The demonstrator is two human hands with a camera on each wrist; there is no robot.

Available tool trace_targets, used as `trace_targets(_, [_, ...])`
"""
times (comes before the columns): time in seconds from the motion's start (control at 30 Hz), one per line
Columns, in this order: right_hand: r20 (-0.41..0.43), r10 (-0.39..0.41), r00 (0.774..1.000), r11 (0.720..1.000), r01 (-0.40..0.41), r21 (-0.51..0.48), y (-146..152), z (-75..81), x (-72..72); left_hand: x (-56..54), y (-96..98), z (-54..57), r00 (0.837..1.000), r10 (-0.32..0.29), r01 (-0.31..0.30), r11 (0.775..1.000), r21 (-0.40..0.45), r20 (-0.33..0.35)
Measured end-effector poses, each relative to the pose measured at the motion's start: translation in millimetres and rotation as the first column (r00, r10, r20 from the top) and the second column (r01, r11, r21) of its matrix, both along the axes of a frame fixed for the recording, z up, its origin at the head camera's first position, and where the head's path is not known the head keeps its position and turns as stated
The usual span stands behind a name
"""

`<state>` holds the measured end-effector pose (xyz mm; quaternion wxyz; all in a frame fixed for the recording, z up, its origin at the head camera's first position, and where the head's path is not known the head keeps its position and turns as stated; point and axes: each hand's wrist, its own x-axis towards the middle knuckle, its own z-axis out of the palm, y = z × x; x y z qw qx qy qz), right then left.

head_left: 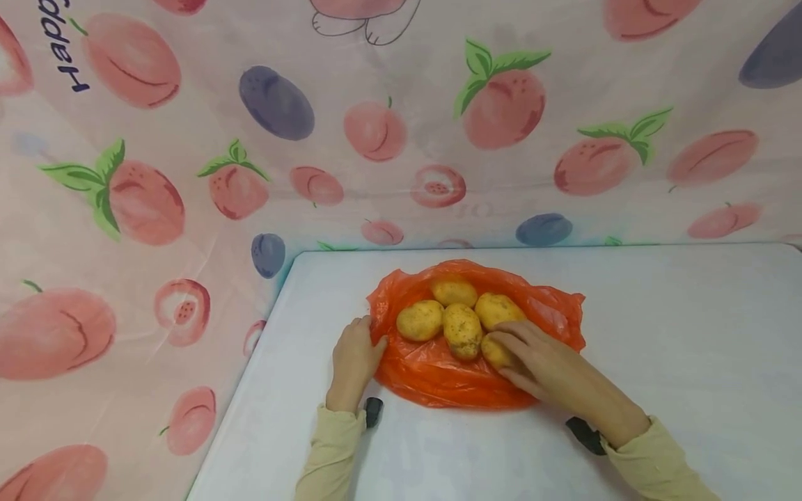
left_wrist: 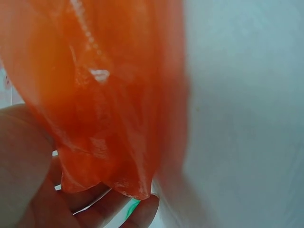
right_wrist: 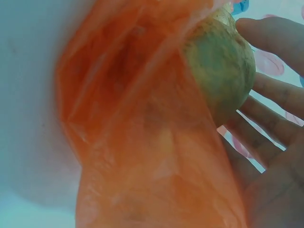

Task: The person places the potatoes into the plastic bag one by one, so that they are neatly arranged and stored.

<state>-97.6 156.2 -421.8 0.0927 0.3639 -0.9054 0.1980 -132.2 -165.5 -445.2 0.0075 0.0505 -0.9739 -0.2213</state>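
Observation:
Several yellow potatoes [head_left: 462, 330] lie in a group on a spread orange-red plastic bag [head_left: 432, 386]. My left hand [head_left: 356, 358] holds the bag's left edge. In the left wrist view, the bag's crumpled edge [left_wrist: 102, 166] lies between the thumb and the fingers of that hand. At the bag's right side, my right hand [head_left: 541, 358] grips the nearest potato [head_left: 497, 353], partly covering it. The right wrist view shows this potato [right_wrist: 221, 71] with thumb and fingertips around it, while a raised fold of the bag [right_wrist: 156, 156] hides its lower part.
The bag lies on a white table [head_left: 677, 334] near its back edge. Behind and to the left hangs a fruit-printed cloth [head_left: 376, 69]. Black wrist devices [head_left: 585, 436] sit below both hands at the beige sleeves [head_left: 658, 463].

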Motion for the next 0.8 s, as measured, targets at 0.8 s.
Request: trace_targets(0.8, [-0.023, -0.052, 0.998, 0.998, 0.052, -0.035, 1.6, 16.9, 3.1, 18.9, -4.6, 18.4, 0.979, -0.084, 0.085, 0.996, -0.001, -0.187])
